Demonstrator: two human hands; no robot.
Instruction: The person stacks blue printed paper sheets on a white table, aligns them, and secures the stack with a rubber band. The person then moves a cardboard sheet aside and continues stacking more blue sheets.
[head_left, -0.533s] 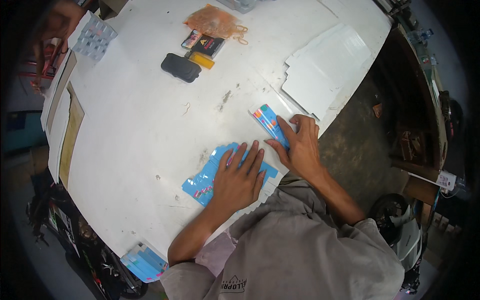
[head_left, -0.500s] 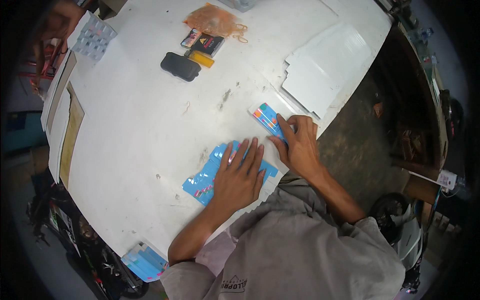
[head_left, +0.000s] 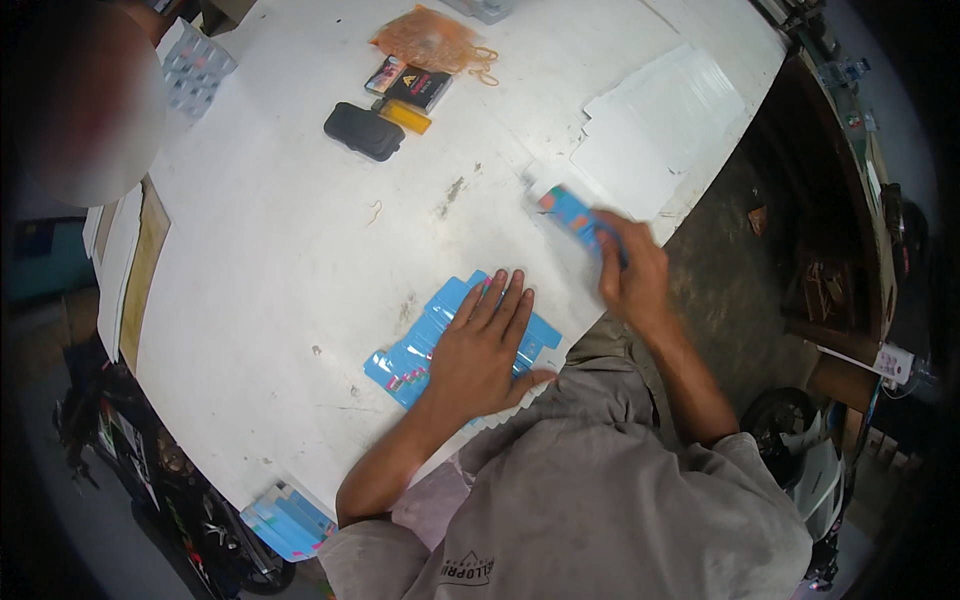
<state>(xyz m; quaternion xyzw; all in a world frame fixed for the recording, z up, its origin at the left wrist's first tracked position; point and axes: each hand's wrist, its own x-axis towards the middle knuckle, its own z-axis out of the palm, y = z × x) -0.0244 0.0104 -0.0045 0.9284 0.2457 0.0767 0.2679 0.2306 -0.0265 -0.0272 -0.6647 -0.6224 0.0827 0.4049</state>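
My left hand (head_left: 482, 345) lies flat, fingers stretched and slightly apart, on a pile of unfolded blue cardboard carton blanks (head_left: 405, 368) at the table's near edge. The blanks have stepped, die-cut edges, and the palm hides part of them. Off to the right, my right hand (head_left: 635, 265) is closed on the near end of a small folded blue carton (head_left: 572, 212) with orange and pink spots. Motion blurs this carton, which is held over the white table. The fingers cover its near end.
White die-cut sheets (head_left: 655, 120) lie at the right edge of the table (head_left: 260, 260). Farther off are a dark case (head_left: 364, 131), a yellow lighter (head_left: 403, 116), small packs and an orange bag (head_left: 425, 38). Blue folded cartons (head_left: 290, 522) sit at lower left. Another person is at upper left.
My right hand has moved right and away from the blanks, carrying the small blue carton with it. My left hand stays on the pile, its thumb now spread outward. The other person has leaned into view.
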